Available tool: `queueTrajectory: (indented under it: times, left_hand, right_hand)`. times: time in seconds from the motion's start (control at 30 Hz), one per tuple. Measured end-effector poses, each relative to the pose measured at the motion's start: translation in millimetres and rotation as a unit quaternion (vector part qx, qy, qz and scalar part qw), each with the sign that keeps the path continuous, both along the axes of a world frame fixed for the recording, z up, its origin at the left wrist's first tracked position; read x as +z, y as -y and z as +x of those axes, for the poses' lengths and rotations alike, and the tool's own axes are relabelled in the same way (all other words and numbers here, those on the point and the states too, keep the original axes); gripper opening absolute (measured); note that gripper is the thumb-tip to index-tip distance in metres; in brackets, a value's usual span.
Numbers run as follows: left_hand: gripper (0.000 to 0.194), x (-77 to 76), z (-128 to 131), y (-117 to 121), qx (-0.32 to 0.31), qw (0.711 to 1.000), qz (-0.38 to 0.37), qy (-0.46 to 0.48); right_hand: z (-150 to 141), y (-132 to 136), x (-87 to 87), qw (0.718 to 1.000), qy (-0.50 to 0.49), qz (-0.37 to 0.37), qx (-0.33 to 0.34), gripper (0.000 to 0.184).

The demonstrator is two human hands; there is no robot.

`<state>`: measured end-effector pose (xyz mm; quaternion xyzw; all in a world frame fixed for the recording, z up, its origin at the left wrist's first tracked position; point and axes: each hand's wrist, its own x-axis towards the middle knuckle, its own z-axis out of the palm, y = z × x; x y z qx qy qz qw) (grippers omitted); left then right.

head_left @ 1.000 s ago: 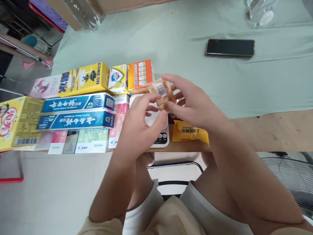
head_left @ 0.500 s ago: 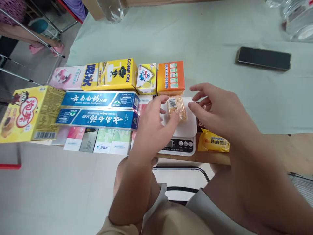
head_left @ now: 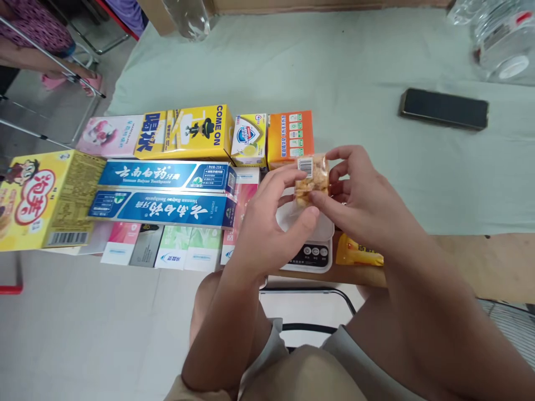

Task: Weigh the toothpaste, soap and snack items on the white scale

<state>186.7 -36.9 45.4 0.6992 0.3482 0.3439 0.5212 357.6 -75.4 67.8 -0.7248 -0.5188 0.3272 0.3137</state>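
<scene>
A small clear-wrapped snack packet (head_left: 311, 177) with a barcode label is pinched between both my hands, held just above the white kitchen scale (head_left: 310, 240). My left hand (head_left: 271, 223) grips its left side with thumb and fingers. My right hand (head_left: 359, 200) closes on its right side. A yellow snack packet (head_left: 358, 253) lies right of the scale, partly hidden under my right wrist.
Left of the scale lie two blue toothpaste boxes (head_left: 163, 192), several small boxes (head_left: 167, 248), a yellow box (head_left: 188, 132), a soap box (head_left: 249, 138), an orange box (head_left: 289, 138) and a big yellow carton (head_left: 42, 200). A black phone (head_left: 443, 108) and plastic bottles (head_left: 497, 36) lie on the green cloth.
The snack packet rested on the scale half a second ago with my right hand off it; now both hands hold it raised above the scale.
</scene>
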Motion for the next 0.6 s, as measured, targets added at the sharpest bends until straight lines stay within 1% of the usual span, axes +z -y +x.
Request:
queueTrajectory:
  times: [0.1,0.2,0.27,0.33,0.4,0.47,0.53,0.6]
  left_hand:
    - [0.039,-1.0,-0.4,0.2,-0.022,1.0,-0.005,0.014]
    - [0.036,-1.9,-0.4,-1.8,-0.001,1.0,-0.008,0.002]
    - [0.034,-3.1,-0.1,-4.1,0.02,1.0,-0.018,-0.006]
    - [0.034,-5.2,0.3,-6.2,0.033,0.999,-0.025,-0.015]
    - [0.036,-8.0,0.6,-7.4,0.036,0.999,-0.026,-0.024]
    - [0.037,-11.0,0.6,-7.5,0.029,0.999,-0.025,-0.031]
    - [0.039,-13.6,0.6,-6.9,0.023,0.999,-0.024,-0.037]
    - [0.04,-15.0,1.3,-6.1,0.02,0.999,-0.027,-0.042]
  right_hand:
    - [13.0,4.4,-0.3,0.996,-0.053,0.06,-0.038,0.053]
    - [32.0,0.0,-4.5,0.988,-0.053,0.108,-0.099,0.05]
    - [44.1,-9.4,-12.3,0.983,-0.029,0.106,-0.15,0.039]
    - [52.9,-21.0,-23.1,0.981,-0.001,0.073,-0.182,0.026]
    - [57.1,-30.6,-33.2,0.982,0.021,0.041,-0.185,0.016]
    - [57.8,-35.0,-38.8,0.985,0.023,0.032,-0.17,0.011]
    - [57.9,-33.6,-38.4,0.988,0.026,0.031,-0.15,0.013]
    - [59.8,-27.5,-33.1,0.991,0.038,0.028,-0.129,0.021]
